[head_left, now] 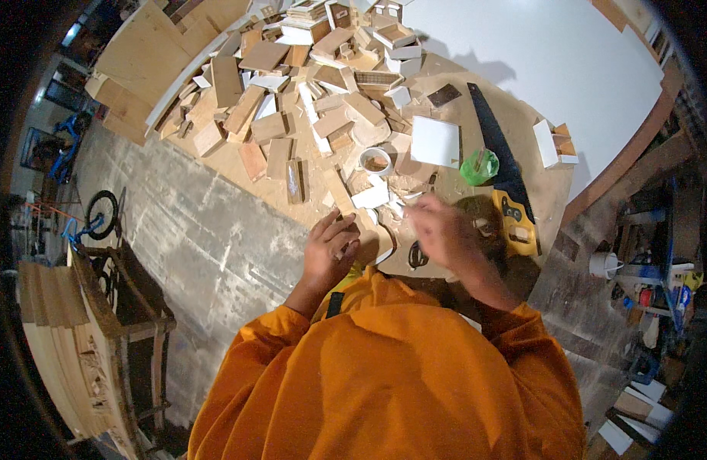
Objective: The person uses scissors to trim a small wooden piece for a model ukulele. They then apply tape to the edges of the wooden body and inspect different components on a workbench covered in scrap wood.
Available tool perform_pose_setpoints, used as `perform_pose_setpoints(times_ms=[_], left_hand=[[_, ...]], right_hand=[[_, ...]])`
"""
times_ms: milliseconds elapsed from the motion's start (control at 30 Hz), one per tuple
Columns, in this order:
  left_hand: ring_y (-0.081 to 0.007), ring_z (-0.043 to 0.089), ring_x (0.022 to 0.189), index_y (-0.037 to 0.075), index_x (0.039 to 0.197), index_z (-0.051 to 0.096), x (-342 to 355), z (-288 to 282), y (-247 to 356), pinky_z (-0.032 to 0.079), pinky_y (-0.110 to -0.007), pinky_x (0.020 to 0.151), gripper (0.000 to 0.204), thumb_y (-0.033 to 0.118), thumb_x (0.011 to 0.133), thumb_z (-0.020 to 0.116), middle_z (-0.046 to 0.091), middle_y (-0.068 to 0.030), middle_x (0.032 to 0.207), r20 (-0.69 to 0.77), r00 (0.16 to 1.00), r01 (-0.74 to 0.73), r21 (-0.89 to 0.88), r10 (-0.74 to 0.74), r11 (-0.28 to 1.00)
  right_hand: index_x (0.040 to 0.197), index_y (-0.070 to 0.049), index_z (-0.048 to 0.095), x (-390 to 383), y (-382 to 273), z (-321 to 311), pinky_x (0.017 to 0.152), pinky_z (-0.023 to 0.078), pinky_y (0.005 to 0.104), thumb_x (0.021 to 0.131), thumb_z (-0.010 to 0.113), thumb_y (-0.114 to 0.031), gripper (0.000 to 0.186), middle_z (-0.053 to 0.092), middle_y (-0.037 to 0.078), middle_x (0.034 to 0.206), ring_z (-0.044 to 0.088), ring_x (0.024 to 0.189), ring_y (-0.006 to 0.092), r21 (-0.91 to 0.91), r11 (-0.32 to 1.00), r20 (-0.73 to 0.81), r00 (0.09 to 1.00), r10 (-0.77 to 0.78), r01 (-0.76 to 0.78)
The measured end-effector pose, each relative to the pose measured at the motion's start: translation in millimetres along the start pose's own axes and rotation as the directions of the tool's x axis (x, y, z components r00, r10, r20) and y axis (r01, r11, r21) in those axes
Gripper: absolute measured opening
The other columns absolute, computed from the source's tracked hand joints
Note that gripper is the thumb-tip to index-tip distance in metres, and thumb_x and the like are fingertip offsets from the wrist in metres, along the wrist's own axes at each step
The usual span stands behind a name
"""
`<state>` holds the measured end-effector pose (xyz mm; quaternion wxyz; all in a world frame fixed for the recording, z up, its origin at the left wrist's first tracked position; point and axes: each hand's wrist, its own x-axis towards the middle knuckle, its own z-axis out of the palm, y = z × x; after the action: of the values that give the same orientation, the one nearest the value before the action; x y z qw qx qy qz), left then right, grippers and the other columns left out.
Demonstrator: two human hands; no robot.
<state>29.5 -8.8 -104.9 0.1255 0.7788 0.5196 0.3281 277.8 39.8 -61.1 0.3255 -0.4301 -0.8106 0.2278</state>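
Note:
My left hand [329,249] is at the near edge of the table, its fingers curled against a pale wooden piece [374,242] with a rounded end. My right hand [444,234] hovers just to the right, smeared by motion, so its fingers are hard to read. Between and beyond the hands lie white scraps [371,195] and a narrow wooden strip [338,190]. A roll of white tape [375,160] rests farther back. Near my right hand are a dark looped object [418,255] and a green tub [479,166].
A handsaw with a yellow handle [516,223] lies along the right side. Many wood offcuts [273,126] are heaped at the back left. A white square block [435,141] and a small white-and-wood box [555,144] stand farther right. A wooden frame [131,330] stands on the floor at left.

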Motion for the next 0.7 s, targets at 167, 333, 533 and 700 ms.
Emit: perform_pose_setpoints(times_ms=[167, 333, 533, 700], left_hand=[[-0.0358, 0.053, 0.114, 0.008, 0.095, 0.064, 3, -4, 4, 0.045, -0.044, 0.093, 0.029, 0.013, 0.068, 0.075, 0.064, -0.0075, 0.112, 0.029, 0.999, 0.034, 0.006, -0.035, 0.999], [-0.0347, 0.054, 0.111, 0.008, 0.096, 0.064, 11, -5, 7, 0.044, -0.044, 0.093, 0.032, 0.017, 0.068, 0.076, 0.064, -0.0067, 0.11, 0.042, 0.999, 0.023, 0.051, -0.025, 0.998], [-0.0303, 0.053, 0.112, 0.009, 0.094, 0.064, 10, -3, 9, 0.036, -0.049, 0.099, 0.032, 0.025, 0.068, 0.076, 0.064, -0.0045, 0.107, 0.032, 0.999, 0.038, 0.134, -0.042, 0.99], [-0.0272, 0.053, 0.112, 0.011, 0.091, 0.065, 16, -7, 19, 0.03, -0.051, 0.102, 0.028, 0.028, 0.071, 0.075, 0.064, -0.003, 0.105, 0.054, 0.996, 0.063, 0.197, -0.074, 0.978]], right_hand=[[0.104, -0.004, 0.065, 13, 39, -73, 0.063, 0.049, 0.0344, 0.079, 0.061, -0.002, 0.026, 0.059, 0.014, 0.094, 0.061, 0.073, 0.0267, -0.256, 0.926, -0.326, 0.927, 0.186, -0.276], [0.107, -0.004, 0.064, 8, 68, -84, 0.064, 0.049, 0.0342, 0.079, 0.064, -0.007, 0.028, 0.058, 0.013, 0.097, 0.061, 0.072, 0.025, -0.407, 0.847, -0.361, 0.912, 0.195, -0.342], [0.106, -0.006, 0.065, 8, 77, -84, 0.071, 0.049, 0.0376, 0.079, 0.065, -0.009, 0.027, 0.059, 0.014, 0.096, 0.061, 0.082, 0.0308, -0.308, 0.878, -0.356, 0.9, 0.251, -0.367], [0.105, -0.007, 0.065, 18, 76, -88, 0.063, 0.048, 0.0331, 0.08, 0.065, -0.008, 0.026, 0.059, 0.012, 0.094, 0.059, 0.071, 0.0229, -0.339, 0.886, -0.403, 0.9, 0.166, -0.315]])
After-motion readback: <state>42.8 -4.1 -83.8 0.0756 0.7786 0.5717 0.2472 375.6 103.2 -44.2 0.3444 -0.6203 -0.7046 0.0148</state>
